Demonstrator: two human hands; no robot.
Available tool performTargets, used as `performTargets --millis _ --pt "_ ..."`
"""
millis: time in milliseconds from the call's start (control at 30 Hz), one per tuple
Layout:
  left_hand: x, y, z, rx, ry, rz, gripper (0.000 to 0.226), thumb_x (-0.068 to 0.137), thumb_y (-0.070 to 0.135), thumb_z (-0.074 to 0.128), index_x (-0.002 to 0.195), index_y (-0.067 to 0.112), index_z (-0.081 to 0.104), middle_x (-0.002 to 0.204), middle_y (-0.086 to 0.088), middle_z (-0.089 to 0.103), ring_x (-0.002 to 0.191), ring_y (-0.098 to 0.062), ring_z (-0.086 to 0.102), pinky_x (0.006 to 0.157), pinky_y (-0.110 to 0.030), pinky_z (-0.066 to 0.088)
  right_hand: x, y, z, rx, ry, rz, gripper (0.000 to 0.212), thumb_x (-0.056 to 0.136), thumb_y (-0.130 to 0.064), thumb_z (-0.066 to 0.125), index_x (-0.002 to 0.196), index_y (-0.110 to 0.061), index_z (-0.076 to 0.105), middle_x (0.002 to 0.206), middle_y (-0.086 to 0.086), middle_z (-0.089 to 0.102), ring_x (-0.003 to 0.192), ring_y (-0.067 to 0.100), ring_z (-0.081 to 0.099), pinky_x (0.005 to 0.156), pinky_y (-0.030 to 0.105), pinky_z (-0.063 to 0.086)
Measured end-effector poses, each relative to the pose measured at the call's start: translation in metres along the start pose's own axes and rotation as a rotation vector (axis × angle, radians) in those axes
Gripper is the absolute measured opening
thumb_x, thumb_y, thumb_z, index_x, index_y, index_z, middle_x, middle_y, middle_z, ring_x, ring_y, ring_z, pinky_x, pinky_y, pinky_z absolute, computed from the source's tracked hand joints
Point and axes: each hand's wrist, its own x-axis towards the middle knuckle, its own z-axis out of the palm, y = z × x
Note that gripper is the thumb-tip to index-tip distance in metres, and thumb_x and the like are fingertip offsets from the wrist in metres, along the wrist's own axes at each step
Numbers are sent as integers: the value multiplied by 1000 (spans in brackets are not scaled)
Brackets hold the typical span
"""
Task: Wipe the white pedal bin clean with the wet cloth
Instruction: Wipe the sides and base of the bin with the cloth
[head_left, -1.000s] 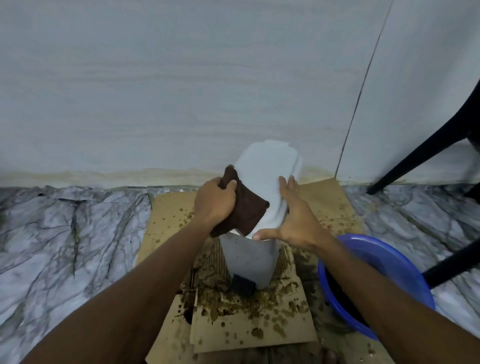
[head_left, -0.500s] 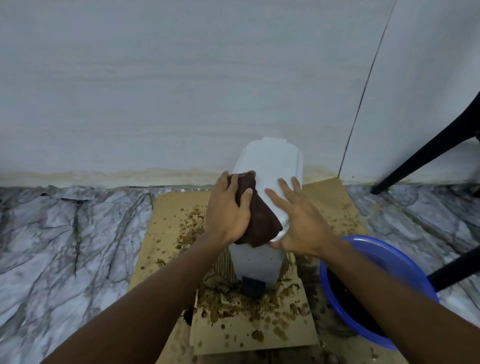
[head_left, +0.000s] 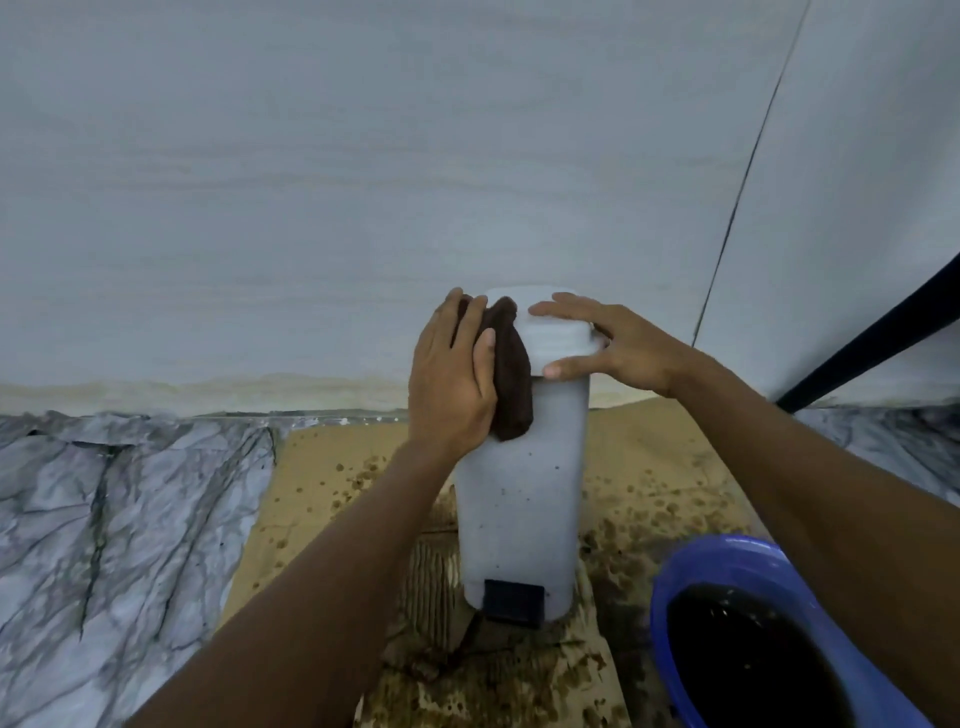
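The white pedal bin (head_left: 519, 509) stands upright on stained cardboard, its black pedal (head_left: 513, 601) facing me and small dark specks on its front. My left hand (head_left: 453, 379) presses a dark brown wet cloth (head_left: 511, 374) flat against the bin's upper left side, fingers nearly straight over the cloth. My right hand (head_left: 608, 343) lies spread on the lid (head_left: 556, 332), thumb at the lid's front rim, fingers across the top.
Brown-spattered cardboard (head_left: 649, 467) covers the marble floor (head_left: 104, 519) under the bin. A blue basin (head_left: 737, 639) of dark water sits at the lower right. A black chair leg (head_left: 872, 332) slants in from the right. The pale wall (head_left: 363, 182) is just behind the bin.
The bin has gone from tilted toward me to upright. My left hand slid the cloth up and round to the upper left side. My right hand moved onto the lid.
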Motion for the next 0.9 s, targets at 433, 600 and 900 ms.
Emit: performTargets --millis 433,600,900 --pt "-33 -25 87 162 -60 177 62 108 31 32 163 10 12 170 -16 -3 157 -33 -7 125 -58 13 64 53 -20 430 326 -70 43 73 -30 81 114 -26 69 117 -8 68 109 11 64 89 25 52" --pt "-24 -2 101 225 59 -23 71 106 46 30 162 8 12 170 -16 -1 158 -32 -6 126 -55 5 66 57 -12 478 348 -109 38 80 -18 80 115 -18 67 116 -6 67 100 3 64 83 20 52" --pt "-39 -12 105 383 -121 410 67 106 44 38 161 11 20 170 -12 9 158 -29 4 127 -53 10 61 60 -20 538 342 -61 40 73 -25 80 112 -24 70 116 -6 68 102 8 64 77 18 49"
